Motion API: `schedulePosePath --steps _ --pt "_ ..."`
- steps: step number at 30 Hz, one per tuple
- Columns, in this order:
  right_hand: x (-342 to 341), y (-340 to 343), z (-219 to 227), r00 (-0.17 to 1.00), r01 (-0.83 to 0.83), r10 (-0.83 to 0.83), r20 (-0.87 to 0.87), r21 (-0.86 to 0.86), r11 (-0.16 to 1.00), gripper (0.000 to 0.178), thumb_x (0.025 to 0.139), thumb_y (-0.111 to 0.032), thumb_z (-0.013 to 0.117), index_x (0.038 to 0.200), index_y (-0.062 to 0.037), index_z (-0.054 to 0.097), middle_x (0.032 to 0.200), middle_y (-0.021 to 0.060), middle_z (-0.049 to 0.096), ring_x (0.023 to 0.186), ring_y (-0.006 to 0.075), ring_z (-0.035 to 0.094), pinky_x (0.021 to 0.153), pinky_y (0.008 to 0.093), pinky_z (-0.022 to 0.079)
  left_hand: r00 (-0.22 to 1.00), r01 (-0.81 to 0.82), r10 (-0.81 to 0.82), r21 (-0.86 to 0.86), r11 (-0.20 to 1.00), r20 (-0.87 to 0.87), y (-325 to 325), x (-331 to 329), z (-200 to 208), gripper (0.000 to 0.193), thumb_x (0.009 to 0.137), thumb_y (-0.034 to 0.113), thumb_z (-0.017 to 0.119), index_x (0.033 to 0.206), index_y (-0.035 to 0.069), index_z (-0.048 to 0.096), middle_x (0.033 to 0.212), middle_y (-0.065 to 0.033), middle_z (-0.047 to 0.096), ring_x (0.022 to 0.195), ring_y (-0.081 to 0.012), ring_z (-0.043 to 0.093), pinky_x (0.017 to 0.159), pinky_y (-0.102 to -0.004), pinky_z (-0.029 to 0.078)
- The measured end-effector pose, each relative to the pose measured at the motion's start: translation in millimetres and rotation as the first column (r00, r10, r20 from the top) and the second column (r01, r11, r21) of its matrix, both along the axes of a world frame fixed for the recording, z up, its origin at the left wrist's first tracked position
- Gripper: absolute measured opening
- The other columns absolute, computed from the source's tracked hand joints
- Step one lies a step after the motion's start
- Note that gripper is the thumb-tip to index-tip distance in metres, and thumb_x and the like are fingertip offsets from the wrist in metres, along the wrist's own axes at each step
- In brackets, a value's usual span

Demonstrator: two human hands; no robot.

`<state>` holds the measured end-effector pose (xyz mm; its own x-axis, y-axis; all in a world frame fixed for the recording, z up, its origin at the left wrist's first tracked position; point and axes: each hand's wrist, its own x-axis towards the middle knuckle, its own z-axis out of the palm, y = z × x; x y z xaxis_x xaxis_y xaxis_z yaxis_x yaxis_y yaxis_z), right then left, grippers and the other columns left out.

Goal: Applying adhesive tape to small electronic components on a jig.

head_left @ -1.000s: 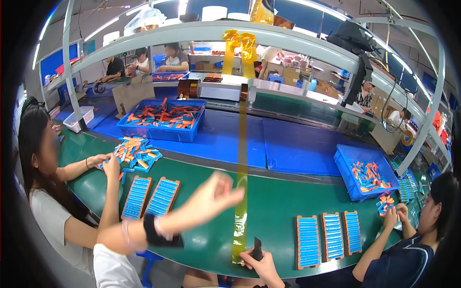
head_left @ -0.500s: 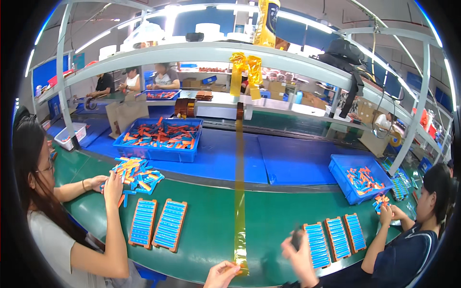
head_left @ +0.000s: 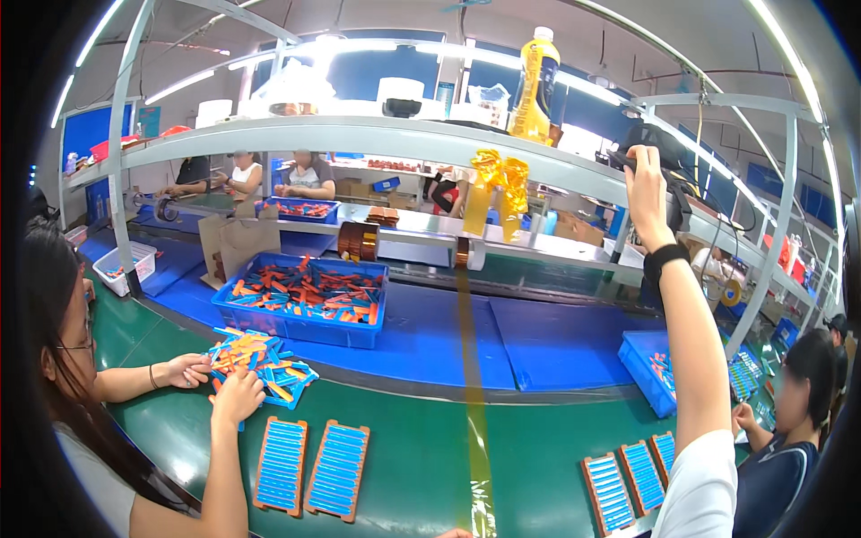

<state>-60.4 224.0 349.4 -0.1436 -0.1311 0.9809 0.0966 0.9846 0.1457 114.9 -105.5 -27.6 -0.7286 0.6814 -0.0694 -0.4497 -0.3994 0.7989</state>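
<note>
My right hand (head_left: 647,193) is raised to the far shelf, with a black band around the wrist. Its fingers are bent round a dark thing at the shelf's edge, beside a black bag (head_left: 677,197); their grip is partly hidden. Of my left hand (head_left: 455,533) only a sliver shows at the lower edge, next to a strip of clear yellow tape (head_left: 475,430). That strip runs toward me from a tape roll (head_left: 463,253) below the shelf. Orange-brown trays holding rows of blue pieces lie on both sides, one tray (head_left: 337,471) left and another (head_left: 608,495) right.
A co-worker at left handles a pile of blue and orange pieces (head_left: 269,363); another sits at right. Blue bins (head_left: 296,327) (head_left: 647,359) stand beyond the green tabletop (head_left: 404,457). A yellow bottle (head_left: 536,85) stands on the shelf (head_left: 359,133).
My right hand has gone from low over the table, where it held a small dark object, up to the shelf. My left hand has mostly dropped out of view. The view has tilted upward.
</note>
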Motion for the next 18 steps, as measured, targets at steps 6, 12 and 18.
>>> schedulePosePath --steps 6,12,18 --pt "-48 39 11 0.959 0.180 -0.204 0.194 0.132 0.975 0.031 0.070 0.005 0.047 0.100 0.0000 0.046 0.092 0.0184 0.050 0.089 0.0337 0.052 0.076 0.0404 0.042 0.999 0.042 -0.042 -0.019 0.999 0.014 0 -4 -1 0.014 0.078 0.002 0.058 0.092 0.000 0.052 0.085 -0.0102 0.061 0.078 -0.0134 0.058 0.070 -0.0238 0.045" --pt "-16 -2 6 0.976 0.127 -0.136 0.169 0.064 0.990 0.060 0.068 0.002 0.043 0.125 0.0017 0.027 0.122 0.0251 0.036 0.119 0.0391 0.030 0.095 0.0462 0.028 0.997 -0.065 0.068 -0.073 0.995 0.045 -3 6 14 0.029 0.077 0.001 0.059 0.104 -0.002 0.048 0.081 -0.0095 0.062 0.072 -0.0135 0.058 0.068 -0.0236 0.046" --pt "135 -96 -112 0.943 -0.154 0.187 0.275 -0.138 0.978 0.057 0.070 0.002 0.047 0.124 0.0028 0.030 0.125 0.0215 0.036 0.119 0.0378 0.031 0.100 0.0399 0.024 0.990 0.073 -0.056 -0.123 0.990 0.129 -11 -12 2 0.017 0.081 0.005 0.055 0.096 -0.003 0.050 0.085 -0.0094 0.061 0.078 -0.0152 0.058 0.074 -0.0254 0.046"
